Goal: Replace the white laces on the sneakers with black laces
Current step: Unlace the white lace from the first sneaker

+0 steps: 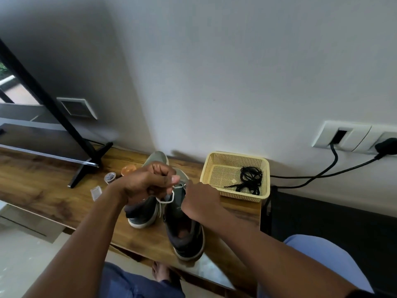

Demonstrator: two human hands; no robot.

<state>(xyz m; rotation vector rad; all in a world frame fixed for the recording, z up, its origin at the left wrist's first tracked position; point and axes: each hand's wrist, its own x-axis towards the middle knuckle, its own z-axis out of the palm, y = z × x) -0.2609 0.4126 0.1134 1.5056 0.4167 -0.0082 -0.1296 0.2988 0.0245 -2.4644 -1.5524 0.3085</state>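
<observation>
Wooden tabletop (53,186) against a grey wall carries two grey sneakers side by side, heels toward the viewer. Taking the right sneaker (185,231) as reference: the left sneaker (148,208) stands just beside it. The left hand (148,182) hovers above its toe end, fingers curled, pinching the white lace (168,198) looped there. The right hand (200,202) rests on its tongue area, fingers bent onto the lace. Behind it to the right, a yellow basket (209,166) holds the black laces (250,178).
</observation>
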